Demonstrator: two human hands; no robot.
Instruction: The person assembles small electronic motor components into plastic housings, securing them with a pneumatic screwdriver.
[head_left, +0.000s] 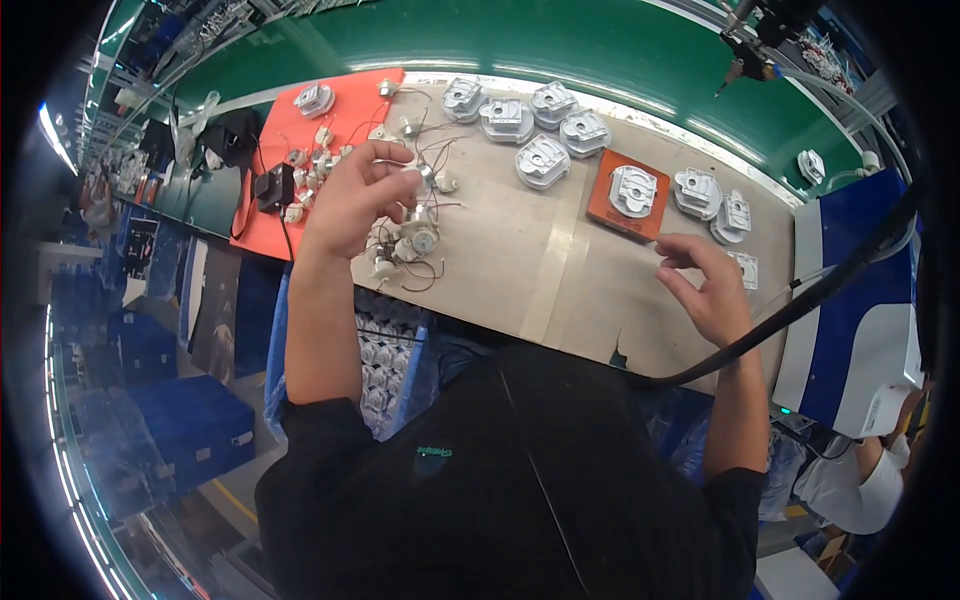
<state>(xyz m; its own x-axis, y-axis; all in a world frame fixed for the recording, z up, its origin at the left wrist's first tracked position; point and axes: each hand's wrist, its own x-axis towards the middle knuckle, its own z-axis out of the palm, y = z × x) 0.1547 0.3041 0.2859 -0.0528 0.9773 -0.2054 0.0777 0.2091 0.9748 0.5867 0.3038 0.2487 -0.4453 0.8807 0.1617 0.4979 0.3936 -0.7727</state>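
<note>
My left hand (362, 200) is over the left part of the bench, its thumb and fingers bent together. At its fingertips is a small silver motor (426, 172) with thin wires; whether the fingers grip it or only touch it is hidden. More wired motors with white caps (424, 240) lie just below and beside that hand. My right hand (708, 285) hovers at the right, thumb and forefinger apart with nothing seen between them. Just beyond its fingertips an orange-brown square fixture (600, 207) carries a white plastic housing (634, 190).
Several white housings (543, 162) stand at the back middle, others (697, 193) right of the fixture. A red-orange mat (280, 125) with more motors lies left. A green conveyor (620, 70) runs behind. A black cable (790, 310) crosses at right, near a blue-and-white machine (850, 290).
</note>
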